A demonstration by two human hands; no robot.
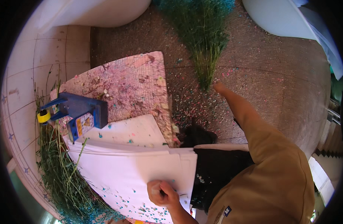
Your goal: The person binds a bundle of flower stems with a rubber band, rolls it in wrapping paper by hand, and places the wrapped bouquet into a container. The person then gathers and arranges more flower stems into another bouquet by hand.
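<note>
My left hand [162,193] is curled closed over a stack of white paper sheets [130,164]. Whether something small is inside its fingers is hidden. Small blue flower heads [152,211] lie scattered on the paper around it. My right arm stretches far forward, and my right hand [219,88] is low by the floor, beside the cut ends of a large bunch of green stems with blue flowers [205,48]. The hand looks close to the stems or touching them; its fingers are too small to make out.
A blue tape dispenser with a yellow roll [82,114] stands on a stained pink ribbed board [130,80]. More blue-flowered stems [63,168] lie at the left by the tiled wall [48,52]. Petal bits litter the brown floor [261,74]. Large white containers [279,16] stand at the far side.
</note>
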